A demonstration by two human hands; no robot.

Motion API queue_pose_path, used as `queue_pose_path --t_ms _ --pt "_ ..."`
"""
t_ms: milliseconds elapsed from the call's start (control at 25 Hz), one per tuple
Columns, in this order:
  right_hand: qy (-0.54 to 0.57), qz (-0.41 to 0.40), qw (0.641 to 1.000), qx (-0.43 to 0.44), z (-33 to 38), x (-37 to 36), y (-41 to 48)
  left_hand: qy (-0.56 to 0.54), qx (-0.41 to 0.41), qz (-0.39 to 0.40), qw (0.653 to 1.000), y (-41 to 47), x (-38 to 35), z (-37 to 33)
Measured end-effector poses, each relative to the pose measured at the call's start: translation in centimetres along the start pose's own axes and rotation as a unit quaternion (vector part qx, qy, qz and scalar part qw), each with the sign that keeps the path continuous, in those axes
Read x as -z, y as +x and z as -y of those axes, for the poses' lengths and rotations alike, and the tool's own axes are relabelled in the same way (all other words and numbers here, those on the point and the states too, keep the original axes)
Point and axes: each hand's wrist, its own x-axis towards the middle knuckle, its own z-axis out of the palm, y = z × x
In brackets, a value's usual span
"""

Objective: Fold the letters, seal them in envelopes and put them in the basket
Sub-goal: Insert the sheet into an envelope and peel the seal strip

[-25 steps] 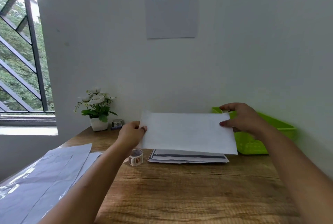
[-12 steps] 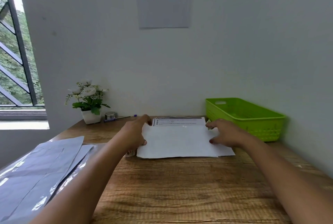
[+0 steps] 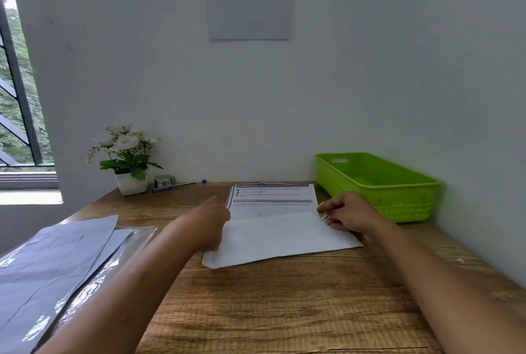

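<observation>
Wooden bench (image 3: 256,311). Green basket (image 3: 378,180) far right. Letter (image 3: 284,235) mid-bench, near part folded over; likely light, limp; hold side edges. Left grip (image 3: 212,222) on left edge, fingers hidden, closure unclear. Right grip (image 3: 350,211) pinches right edge at fold.

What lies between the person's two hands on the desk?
The letter, its blank near part folded over the printed page; the left hand meets its left edge, the right hand pinches its right edge. Head view.
</observation>
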Motion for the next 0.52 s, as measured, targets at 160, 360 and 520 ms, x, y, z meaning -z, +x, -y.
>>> queue_pose_path --t_ms 160,360,520 --pt "-0.010 -0.010 1.000 -0.014 0.0 -0.1 0.0 0.063 -0.011 -0.001 0.998 -0.3 -0.8 -0.6" --pt "-0.001 -0.028 0.999 -0.026 0.0 -0.3 0.0 0.117 -0.001 0.044 0.992 -0.7 -1.2 -2.2" --pt "0.020 -0.033 0.998 -0.046 0.2 -0.3 0.0 0.143 -0.021 0.023 0.989 -0.6 -1.3 -3.5"
